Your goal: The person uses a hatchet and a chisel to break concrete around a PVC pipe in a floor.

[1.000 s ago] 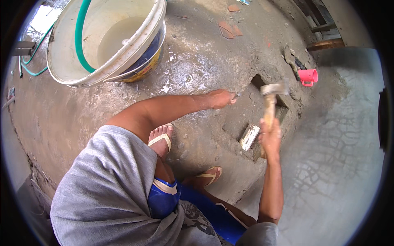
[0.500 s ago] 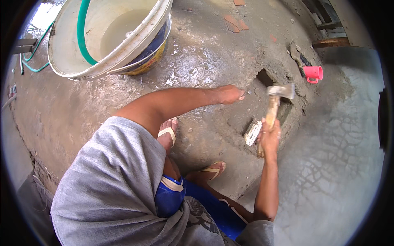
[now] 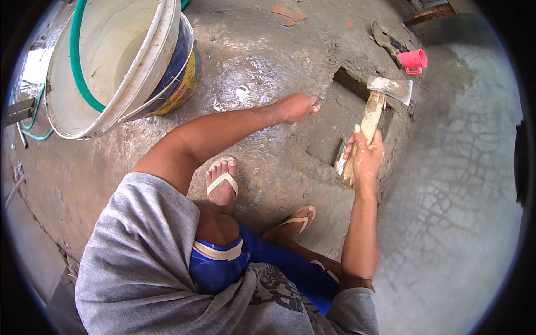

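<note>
My right hand (image 3: pixel 368 159) is wrapped round the wooden handle of a hatchet (image 3: pixel 371 114). Its grey, mud-smeared head lies over the far right side of a rectangular trench (image 3: pixel 352 84) cut in the wet, muddy floor. A white-coated piece (image 3: pixel 339 162) shows partly behind the handle, at the trench's near left end. To the left of the trench, my left hand (image 3: pixel 301 107) is closed above the mud. Something small and grey shows at its fingertips, too small to name.
At the upper left stands a large white-rimmed bucket (image 3: pixel 151 53) with cloudy water and a green hose (image 3: pixel 78 61). A pink mug (image 3: pixel 413 60) and a muddy trowel-like tool (image 3: pixel 385 39) lie beyond the trench. Broken reddish tile (image 3: pixel 288 15) lies farther off. Cracked grey floor (image 3: pixel 446 212) extends right.
The view has shifted, so the bucket and mug sit farther left and higher. The hatchet stays in my right hand, its head now clearer and turned slightly. My left hand remains closed.
</note>
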A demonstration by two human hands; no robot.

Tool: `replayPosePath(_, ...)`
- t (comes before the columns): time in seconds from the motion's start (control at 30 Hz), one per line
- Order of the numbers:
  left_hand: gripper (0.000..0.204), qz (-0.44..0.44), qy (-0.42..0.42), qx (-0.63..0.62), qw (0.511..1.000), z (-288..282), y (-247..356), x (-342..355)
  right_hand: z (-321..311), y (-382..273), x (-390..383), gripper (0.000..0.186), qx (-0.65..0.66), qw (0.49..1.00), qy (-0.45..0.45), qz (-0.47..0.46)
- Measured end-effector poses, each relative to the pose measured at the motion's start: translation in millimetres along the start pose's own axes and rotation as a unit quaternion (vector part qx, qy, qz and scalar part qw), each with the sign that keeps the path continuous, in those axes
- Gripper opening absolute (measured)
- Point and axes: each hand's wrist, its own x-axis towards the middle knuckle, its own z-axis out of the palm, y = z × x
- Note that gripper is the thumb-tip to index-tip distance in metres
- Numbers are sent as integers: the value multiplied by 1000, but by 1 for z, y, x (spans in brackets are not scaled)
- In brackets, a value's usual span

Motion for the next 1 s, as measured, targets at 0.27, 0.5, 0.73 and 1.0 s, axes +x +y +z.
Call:
replayPosePath(0.27, 27, 13, -30, 18, 999, 14, -14, -3, 33, 6, -24, 23, 79, 989, 106, -60)
replayPosePath(0.5, 26, 114, -73, 57, 989, 18, 5, -8, 45, 99, -77, 18, -97, 985, 143, 2)
replayPosePath(0.73, 24, 36, -54, -56, 996, 29, -11, -12, 2, -24, -84, 21, 98, 951, 267, -122)
replayPosePath(1.0, 20, 54, -102, -4, 993, 28, -7, -4, 34, 100, -75, 17, -194, 948, 173, -184)
